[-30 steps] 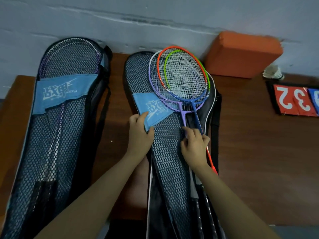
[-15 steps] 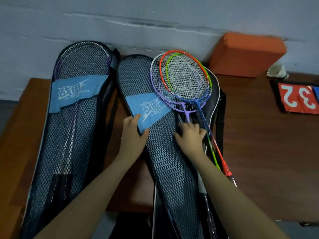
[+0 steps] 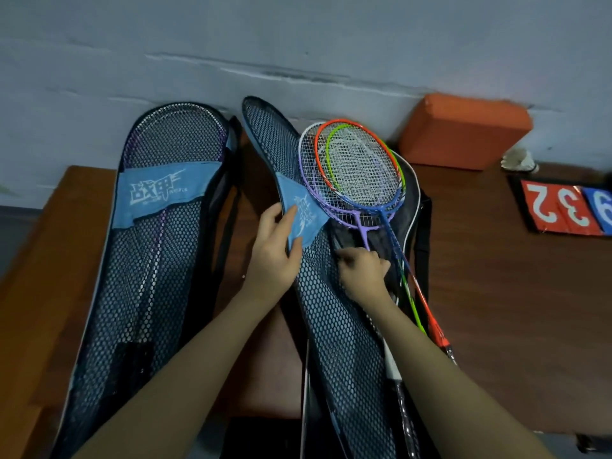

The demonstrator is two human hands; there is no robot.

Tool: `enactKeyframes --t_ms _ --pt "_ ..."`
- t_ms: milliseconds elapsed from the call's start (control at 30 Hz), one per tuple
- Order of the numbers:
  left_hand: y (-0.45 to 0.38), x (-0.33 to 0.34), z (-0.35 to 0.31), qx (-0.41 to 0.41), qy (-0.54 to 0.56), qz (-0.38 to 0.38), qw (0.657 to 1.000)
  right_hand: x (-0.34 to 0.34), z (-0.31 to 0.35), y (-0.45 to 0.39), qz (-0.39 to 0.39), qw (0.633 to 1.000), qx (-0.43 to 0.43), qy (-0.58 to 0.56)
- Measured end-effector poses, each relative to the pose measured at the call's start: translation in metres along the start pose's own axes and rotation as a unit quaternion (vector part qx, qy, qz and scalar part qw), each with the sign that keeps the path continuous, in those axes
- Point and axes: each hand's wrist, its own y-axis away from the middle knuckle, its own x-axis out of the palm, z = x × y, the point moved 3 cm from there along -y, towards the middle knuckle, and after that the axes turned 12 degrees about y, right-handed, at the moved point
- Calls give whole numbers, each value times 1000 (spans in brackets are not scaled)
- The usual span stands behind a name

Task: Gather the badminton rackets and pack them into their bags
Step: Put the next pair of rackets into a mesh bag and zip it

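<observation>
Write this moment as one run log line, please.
left hand: holds mesh flap | right hand: on racket shafts | rackets: lying in open bag

Left hand (image 3: 275, 256) lifted mesh flap (image 3: 334, 313) on edge, exposing open bag (image 3: 410, 207) interior.

Bare wooden table (image 3: 496, 276) right of your open bag (image 3: 334, 326) gives free passage, orange block (image 3: 463, 130), shuttlecock (image 3: 518, 159) and score cards (image 3: 563, 207) obstruct the far right, closed bag (image 3: 149, 260) blocks your left, wall (image 3: 298, 44) close behind.
</observation>
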Motion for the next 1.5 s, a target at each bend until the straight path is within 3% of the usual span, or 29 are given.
enactKeyframes --t_ms 100,200,367,567,667,833,1033,1267,1400,1500 --pt "-2 -17 -14 36 4 -22 999 -14 5 4 -22 993 8 -119" --pt "2 -34 -18 37 0 -35 999 -26 18 11 -36 980 -38 -194" --pt "18 -58 -7 -20 -30 -42 998 -30 40 27 -38 963 -74 -258" --pt "26 -92 0 -27 -72 -73 994 -55 79 42 -94 935 -162 -301" --pt "31 -109 11 -65 -113 -74 989 -58 92 48 -111 928 -218 -281" --pt "47 -103 43 -147 -205 6 968 -39 101 50 -110 941 -194 -255" --pt "71 -80 46 -89 -211 71 971 -4 100 51 -88 954 -135 -253" --pt "51 -58 49 -157 -167 79 970 24 82 55 -54 964 -146 -217" --pt "47 -34 61 -194 -238 151 940 35 59 49 -64 985 -117 -110" --pt "56 -22 62 -169 -264 156 937 45 31 42 -18 998 -53 -22"
